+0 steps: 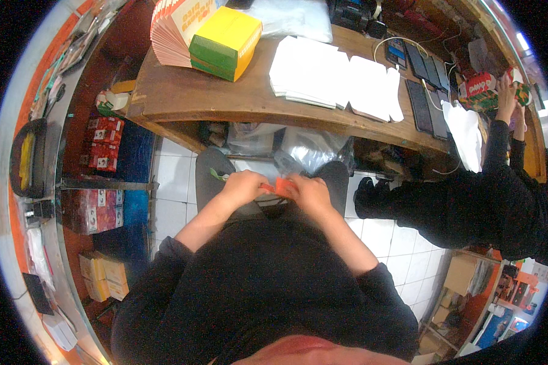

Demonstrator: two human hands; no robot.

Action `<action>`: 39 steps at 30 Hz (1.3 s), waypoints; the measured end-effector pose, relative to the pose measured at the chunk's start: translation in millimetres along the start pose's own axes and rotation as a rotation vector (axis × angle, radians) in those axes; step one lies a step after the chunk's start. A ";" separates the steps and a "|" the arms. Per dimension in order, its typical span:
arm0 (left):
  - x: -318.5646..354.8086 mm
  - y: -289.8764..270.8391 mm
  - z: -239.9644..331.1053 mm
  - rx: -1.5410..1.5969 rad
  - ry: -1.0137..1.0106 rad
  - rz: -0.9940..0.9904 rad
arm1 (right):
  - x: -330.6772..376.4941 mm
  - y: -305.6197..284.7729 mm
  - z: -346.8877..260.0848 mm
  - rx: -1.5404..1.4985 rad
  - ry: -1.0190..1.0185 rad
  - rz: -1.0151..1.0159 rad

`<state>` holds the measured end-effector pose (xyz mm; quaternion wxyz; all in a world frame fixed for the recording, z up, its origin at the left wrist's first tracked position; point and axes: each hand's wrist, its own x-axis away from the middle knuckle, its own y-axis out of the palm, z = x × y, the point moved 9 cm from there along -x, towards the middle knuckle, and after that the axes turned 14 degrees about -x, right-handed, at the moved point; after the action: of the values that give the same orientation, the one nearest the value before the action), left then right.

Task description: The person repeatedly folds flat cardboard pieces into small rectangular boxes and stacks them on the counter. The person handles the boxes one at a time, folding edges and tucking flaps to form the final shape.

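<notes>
Both my hands are low over my lap, between my knees and just below the table's front edge. A small orange-red piece (284,187), flat like folded card or plastic, lies between them; its exact kind is too small to tell. My left hand (247,186) is closed, pinching the piece's left end at the fingertips. From the other side my right hand (312,193) grips it, fingers curled and partly hidden. Beside my left hand, over my left thigh, a bit of green and white (218,175) shows.
On the wooden table (195,97) sit a yellow-green box (228,42), stacked white cards (307,72) and several phones (418,100) with cables. At right, another person in black handles a red-green box (480,90). Shelves with red boxes (103,143) stand at left.
</notes>
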<state>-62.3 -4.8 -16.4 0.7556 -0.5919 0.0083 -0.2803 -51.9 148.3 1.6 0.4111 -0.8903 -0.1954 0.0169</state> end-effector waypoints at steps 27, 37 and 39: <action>-9.1 -6.2 16.9 -0.036 0.213 -0.288 | 1.5 5.3 -70.3 -0.076 -0.616 -0.108; -0.6 -9.6 26.1 -0.170 0.195 -0.054 | -33.3 -5.5 -24.5 -0.225 -0.316 -0.001; 7.8 -1.8 26.3 -0.302 0.216 0.130 | -49.2 -23.6 -4.4 -0.093 -0.020 0.059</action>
<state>-47.5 14.9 -4.4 0.6695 -0.6632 0.1693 -0.2885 -104.4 141.2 15.6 0.3667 -0.9136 -0.1735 0.0288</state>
